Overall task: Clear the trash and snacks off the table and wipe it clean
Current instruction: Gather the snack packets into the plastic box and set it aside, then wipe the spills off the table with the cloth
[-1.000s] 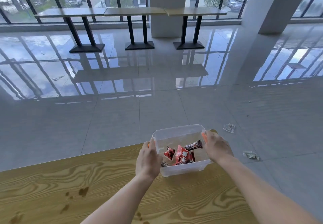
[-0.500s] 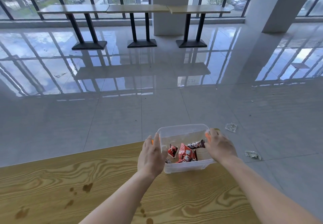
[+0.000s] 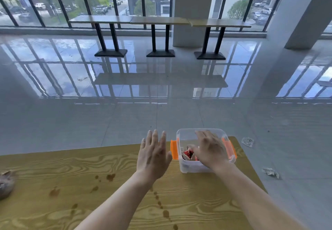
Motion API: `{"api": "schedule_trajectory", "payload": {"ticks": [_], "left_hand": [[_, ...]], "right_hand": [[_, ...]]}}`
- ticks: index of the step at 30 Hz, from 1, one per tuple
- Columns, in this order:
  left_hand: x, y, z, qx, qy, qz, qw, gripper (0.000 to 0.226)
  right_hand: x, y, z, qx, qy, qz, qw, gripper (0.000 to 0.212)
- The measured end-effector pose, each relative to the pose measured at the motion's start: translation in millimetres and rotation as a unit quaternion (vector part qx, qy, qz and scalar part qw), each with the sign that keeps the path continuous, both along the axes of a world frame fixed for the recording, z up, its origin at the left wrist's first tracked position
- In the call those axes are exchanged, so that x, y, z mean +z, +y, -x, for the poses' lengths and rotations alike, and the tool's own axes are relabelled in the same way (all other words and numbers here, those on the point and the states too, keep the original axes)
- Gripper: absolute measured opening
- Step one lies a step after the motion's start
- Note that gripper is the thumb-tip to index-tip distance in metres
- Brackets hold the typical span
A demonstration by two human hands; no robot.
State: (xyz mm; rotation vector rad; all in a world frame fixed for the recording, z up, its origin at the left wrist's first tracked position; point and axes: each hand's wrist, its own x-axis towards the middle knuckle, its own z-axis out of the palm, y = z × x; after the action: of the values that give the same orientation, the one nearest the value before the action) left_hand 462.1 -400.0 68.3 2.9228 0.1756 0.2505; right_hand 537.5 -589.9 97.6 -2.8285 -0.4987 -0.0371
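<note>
Right then, the clear plastic storage box with orange side latches (image 3: pixel 204 150) sat at the far right corner of the wood-grain tabletop (image 3: pixel 80 172), with red snack wrappers (image 3: pixel 187 154) heaped inside. My right hand (image 3: pixel 209 149) hovered over its open top, fingers loosely spread and gripping nothing, while my left hand (image 3: pixel 152 155) was flat and open just beside the left latch, also empty.

I judged the box too near the edge: a careless nudge during wiping could tip it onto the floor. Dark brown spill stains (image 3: pixel 109 176) dotted the tabletop and trailed toward me, waiting for a wipe. A crumpled brownish rag (image 3: pixel 6 183) lay at the far left. On the glossy grey tiled floor (image 3: pixel 125 122), two clear crumpled wrappers (image 3: pixel 248 141) lay beyond the right edge, easily forgotten. Further off, long narrow tables (image 3: pixel 161 20) lined tall windows.
</note>
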Motion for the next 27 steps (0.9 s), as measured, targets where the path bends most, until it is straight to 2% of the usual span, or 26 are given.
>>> {"api": "schedule_trajectory", "payload": {"ticks": [4,8,17,27], "left_hand": [[9.1,28.2,34.3,0.032,-0.017,-0.002,0.999,0.071],[17.6,64.1,75.2,0.068,-0.030,-0.005,0.997,0.072],[20.0,171.1,162.5,0.156,-0.032,0.002,0.987,0.073],[11.2,325.0,261.7,0.245,-0.006,-0.007,0.969,0.072]], "right_hand": [[9.5,34.9,22.9,0.044,-0.004,-0.026,0.999,0.043],[14.3,71.0,48.0,0.093,-0.009,-0.023,0.995,0.062],[20.7,176.2,104.4,0.159,-0.016,-0.007,0.987,0.062],[13.2,354.7,171.3,0.237,0.014,-0.006,0.971,0.062]]}}
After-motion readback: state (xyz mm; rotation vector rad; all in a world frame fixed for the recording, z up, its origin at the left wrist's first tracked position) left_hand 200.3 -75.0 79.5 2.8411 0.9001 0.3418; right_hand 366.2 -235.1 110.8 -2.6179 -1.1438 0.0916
